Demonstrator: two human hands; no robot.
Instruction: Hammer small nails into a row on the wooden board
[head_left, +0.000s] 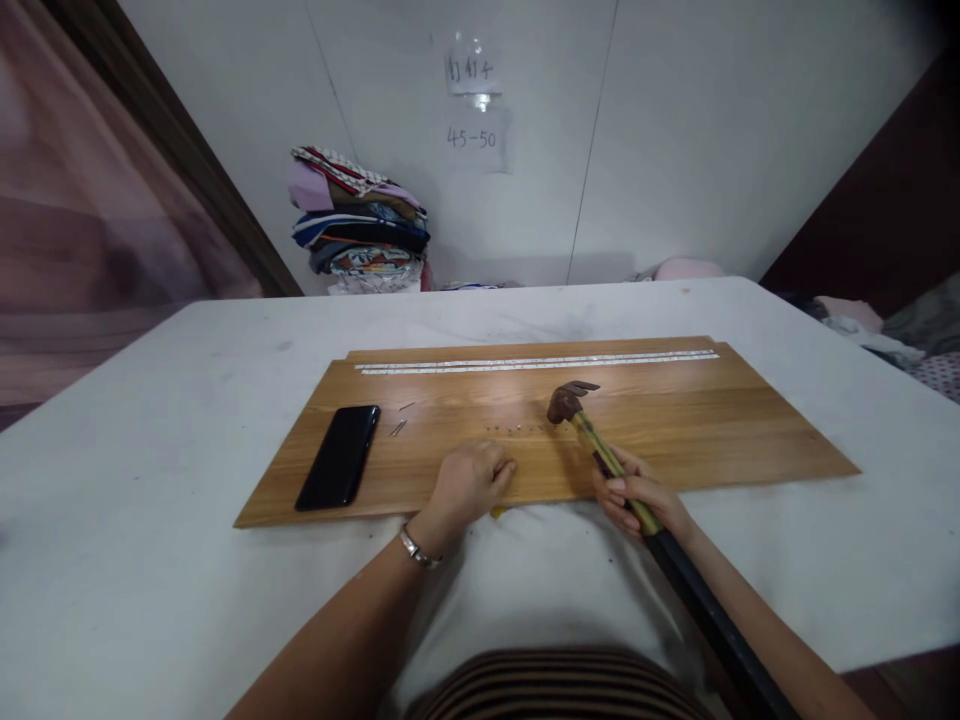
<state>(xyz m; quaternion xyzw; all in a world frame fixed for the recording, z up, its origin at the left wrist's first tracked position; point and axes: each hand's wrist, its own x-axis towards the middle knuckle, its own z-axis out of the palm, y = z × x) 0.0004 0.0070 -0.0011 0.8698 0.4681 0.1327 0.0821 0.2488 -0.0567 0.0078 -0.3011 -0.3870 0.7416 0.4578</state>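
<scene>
My right hand (637, 492) is wrapped around the handle of a claw hammer (609, 458), partway up its yellow and black shaft. The rusty hammer head is raised just over the wooden board (720, 420), at the right end of a short row of small nail heads (517, 428). My left hand (471, 478) rests on the board's near edge, below that row, with its fingers curled in. Whatever those fingers may hold is hidden. Several loose nails (400, 427) lie on the board to the left, beside a black phone (339, 458).
Two white measuring strips (536, 363) run along the far side of the board. The board lies on a white table (150, 440). Folded clothes (360, 220) are stacked behind the table, against a wall with paper notes (472, 138). A pink curtain (97, 200) hangs at left.
</scene>
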